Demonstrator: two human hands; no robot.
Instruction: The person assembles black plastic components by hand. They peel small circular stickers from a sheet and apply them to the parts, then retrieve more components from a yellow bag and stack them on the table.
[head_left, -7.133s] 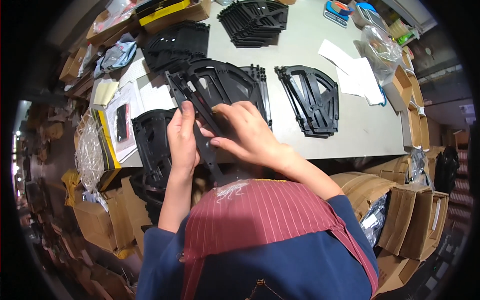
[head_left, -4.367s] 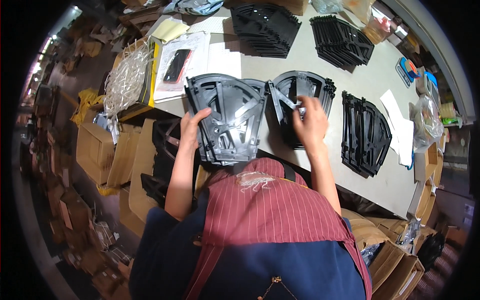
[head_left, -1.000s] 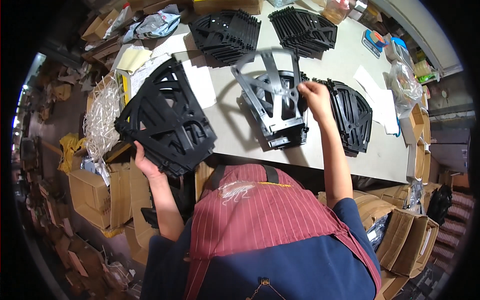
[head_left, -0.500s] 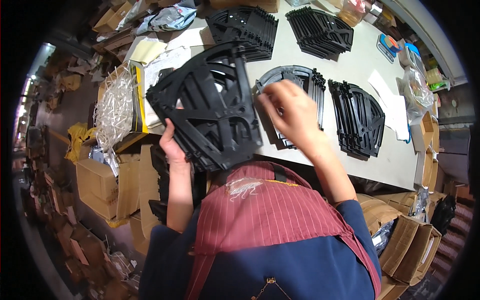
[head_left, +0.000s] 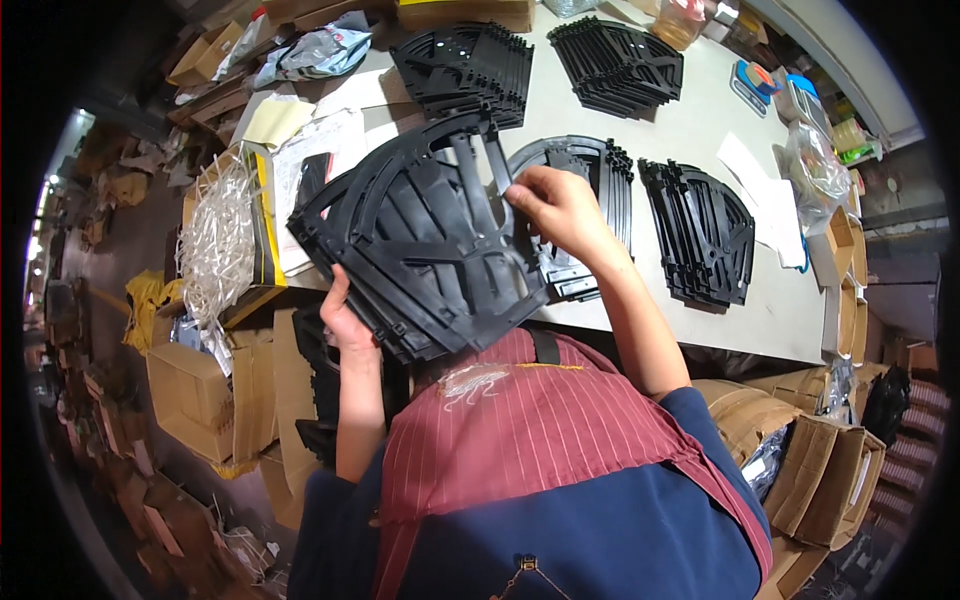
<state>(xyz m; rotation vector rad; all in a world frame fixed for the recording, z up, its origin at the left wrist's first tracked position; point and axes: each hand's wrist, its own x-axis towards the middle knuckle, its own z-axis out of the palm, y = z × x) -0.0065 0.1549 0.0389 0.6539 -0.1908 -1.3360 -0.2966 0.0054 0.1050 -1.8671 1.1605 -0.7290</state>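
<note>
Tilted in front of my chest is a thick set of black fan-shaped plastic frames (head_left: 410,250). My left hand (head_left: 347,315) grips its lower left edge, thumb on the near face and the other fingers hidden behind. At the upper right edge my right hand (head_left: 560,212) has its fingers curled and pinches the rim of the frames. Partly covered by that hand, another stack of black frames (head_left: 618,185) lies on the white table (head_left: 690,135). To its right is one more stack (head_left: 700,232).
Two further stacks, one black (head_left: 465,75) and one beside it (head_left: 620,65), lie at the table's far side. A box of shredded white paper strips (head_left: 215,235) stands left. Papers (head_left: 770,210) and a blue device (head_left: 752,85) are at right. Open cardboard boxes (head_left: 825,480) crowd below.
My right hand has moved from over the table stack onto the upper right edge of the held frames. The frames have tilted and sit slightly lower. The whole view has shifted a little.
</note>
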